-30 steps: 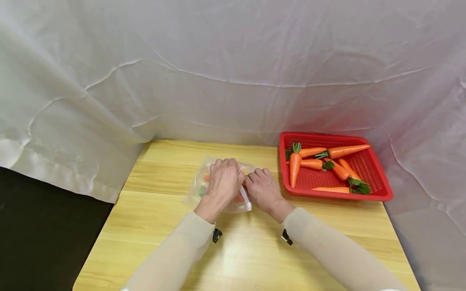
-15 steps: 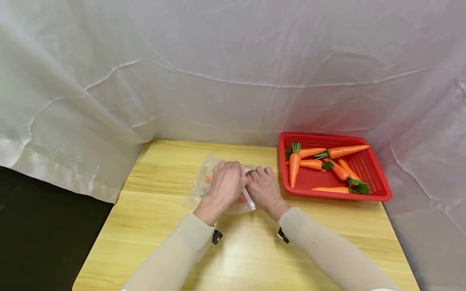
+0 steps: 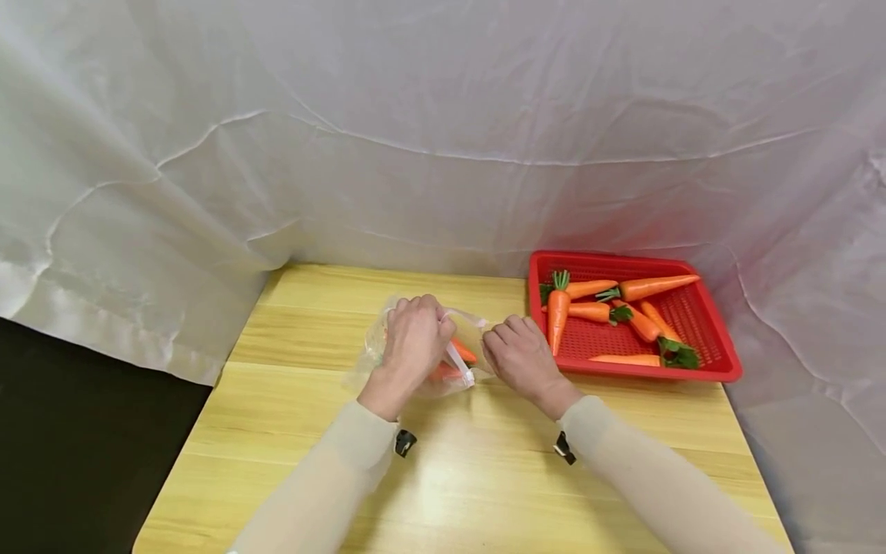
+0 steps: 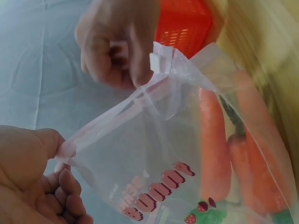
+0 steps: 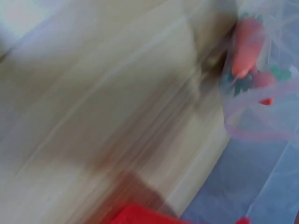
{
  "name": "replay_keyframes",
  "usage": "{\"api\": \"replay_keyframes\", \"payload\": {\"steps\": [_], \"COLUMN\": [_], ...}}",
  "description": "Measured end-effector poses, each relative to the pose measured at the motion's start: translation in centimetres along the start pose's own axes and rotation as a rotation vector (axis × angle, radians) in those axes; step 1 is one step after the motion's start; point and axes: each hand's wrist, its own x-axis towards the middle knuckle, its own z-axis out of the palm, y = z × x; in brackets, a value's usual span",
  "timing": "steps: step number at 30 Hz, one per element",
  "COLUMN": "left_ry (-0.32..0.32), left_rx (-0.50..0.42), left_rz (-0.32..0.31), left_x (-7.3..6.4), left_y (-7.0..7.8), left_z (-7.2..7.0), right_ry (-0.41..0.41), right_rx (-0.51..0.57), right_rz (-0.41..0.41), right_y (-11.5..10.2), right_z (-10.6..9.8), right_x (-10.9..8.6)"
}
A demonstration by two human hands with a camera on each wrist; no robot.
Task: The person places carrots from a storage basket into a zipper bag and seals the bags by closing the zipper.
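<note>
A clear zip bag [image 4: 117, 168] with a pink-white rim, a white slider [image 4: 154, 62] and "BUNNY" lettering lies in the middle of the head view. Several carrots [image 4: 214, 149] show through its film. My left hand [image 3: 415, 338] rests over the bag and pinches its rim between thumb and fingers. To its right, my right hand [image 3: 522, 358] has curled fingers at the bag's mouth, with film stretched toward them. Its thumb meets the rim in the left wrist view; the exact grip is partly hidden. The right wrist view is blurred and leaves out that hand.
A red plastic basket [image 3: 727, 362] stands just right of my right hand, with several carrots [image 3: 647, 287] and green tops inside. The wooden table [image 3: 443, 477] reaches to a pale grey curtain [image 3: 443, 192] behind. A dark area [image 3: 83, 431] lies left of the table.
My right hand has moved to the right, away from my left hand, stretching the film between them. The left hand has shifted slightly left and the carrots at the mouth show more.
</note>
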Motion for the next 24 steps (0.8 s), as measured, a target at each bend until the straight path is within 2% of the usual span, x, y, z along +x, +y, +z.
{"api": "replay_keyframes", "payload": {"steps": [4, 9, 13, 17, 21, 24], "left_ry": [0.023, 0.031, 0.026, 0.017, 0.010, 0.011], "left_rx": [-0.032, -0.046, -0.041, -0.041, -0.049, -0.051], "left_rz": [-0.034, -0.034, -0.029, -0.031, -0.039, -0.041], "left_x": [0.3, 0.4, 0.1, -0.3, -0.6, -0.8], "left_y": [-0.6, -1.1, -1.2, -1.2, -1.2, -1.2], "left_z": [-0.4, -0.6, -0.5, -0.4, -0.2, -0.1], "right_ry": [-0.031, -0.058, -0.058, -0.017, -0.035, -0.080], "right_rx": [0.015, -0.010, -0.062, -0.106, -0.134, -0.150], "right_rz": [0.028, 0.057, 0.073, 0.087, 0.122, 0.151], "right_y": [1.5, 4.1, 6.4, 8.4, 10.0, 11.0], "right_z": [-1.1, -2.7, -3.8, -4.2, -4.6, -5.1], "right_x": [-0.6, -1.8, -2.7, -3.4, -4.1, -5.0]}}
